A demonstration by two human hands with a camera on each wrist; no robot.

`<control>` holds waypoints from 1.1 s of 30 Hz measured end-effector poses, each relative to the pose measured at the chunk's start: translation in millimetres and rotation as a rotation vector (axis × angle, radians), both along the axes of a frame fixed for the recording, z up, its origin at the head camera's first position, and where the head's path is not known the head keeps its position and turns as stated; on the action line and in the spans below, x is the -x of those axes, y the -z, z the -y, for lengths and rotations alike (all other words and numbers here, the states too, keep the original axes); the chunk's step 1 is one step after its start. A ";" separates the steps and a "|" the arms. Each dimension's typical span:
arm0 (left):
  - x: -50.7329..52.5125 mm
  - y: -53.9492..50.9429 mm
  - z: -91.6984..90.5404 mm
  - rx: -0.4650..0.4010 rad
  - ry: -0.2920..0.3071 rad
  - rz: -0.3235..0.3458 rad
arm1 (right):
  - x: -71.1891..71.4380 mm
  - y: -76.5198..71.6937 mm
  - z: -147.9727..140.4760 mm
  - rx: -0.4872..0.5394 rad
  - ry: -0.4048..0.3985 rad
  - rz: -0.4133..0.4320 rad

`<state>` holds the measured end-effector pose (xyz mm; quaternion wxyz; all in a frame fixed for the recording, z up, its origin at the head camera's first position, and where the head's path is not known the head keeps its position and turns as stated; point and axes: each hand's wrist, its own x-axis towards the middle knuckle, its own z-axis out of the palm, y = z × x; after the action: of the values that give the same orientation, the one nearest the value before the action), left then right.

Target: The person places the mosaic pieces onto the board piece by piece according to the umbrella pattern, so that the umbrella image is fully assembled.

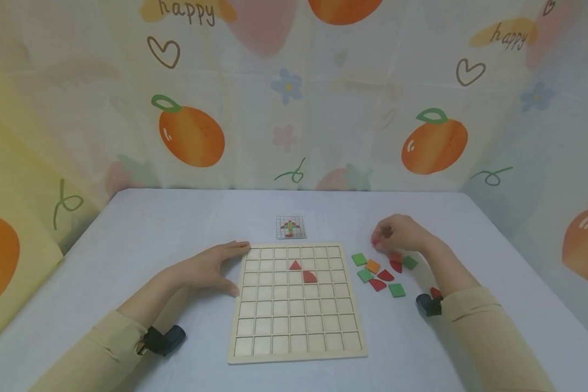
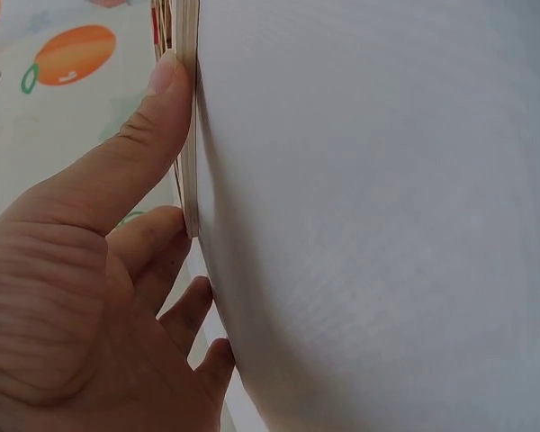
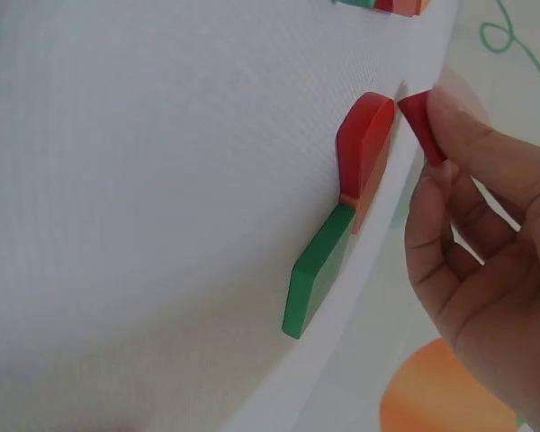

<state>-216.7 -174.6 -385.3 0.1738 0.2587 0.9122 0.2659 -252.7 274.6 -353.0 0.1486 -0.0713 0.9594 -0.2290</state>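
A pale wooden grid board [image 1: 296, 310] lies on the white table, with a red triangle [image 1: 295, 265] and a red quarter-circle piece [image 1: 310, 276] in its upper cells. My left hand [image 1: 203, 268] touches the board's left edge, thumb and fingers spread; in the left wrist view the thumb [image 2: 139, 148] rests against the board's side. Above the loose pieces, my right hand [image 1: 399, 233] pinches a small red piece [image 3: 423, 126] between thumb and fingers; its full shape is partly hidden. Near that hand lie a red curved piece [image 3: 364, 139] and a green square [image 3: 317, 270].
Beyond the board lies a small pattern card [image 1: 291, 227] with a coloured figure on a grid. Right of the board are scattered several pieces, among them an orange square [image 1: 373, 266], a green square [image 1: 397, 290] and a red piece [image 1: 378, 285]. A printed curtain [image 1: 313, 109] hangs behind the table.
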 end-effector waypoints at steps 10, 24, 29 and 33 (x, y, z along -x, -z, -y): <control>-0.7 -1.0 -1.4 -0.002 -0.003 0.005 | 2.4 1.0 4.8 0.069 -0.088 -0.076; 0.2 -0.9 -1.3 0.010 -0.014 0.013 | -6.8 0.4 35.8 0.229 -0.144 -0.011; -0.7 -0.8 -1.0 0.003 -0.017 0.018 | -9.2 2.2 47.9 0.252 -0.184 0.043; -0.6 -0.5 -1.0 0.006 -0.016 0.013 | -12.4 3.4 58.4 0.253 -0.265 0.060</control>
<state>-216.1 -173.6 -384.8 0.1785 0.2490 0.9139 0.2663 -240.3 216.2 -356.4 0.1959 -0.2081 0.9003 -0.3284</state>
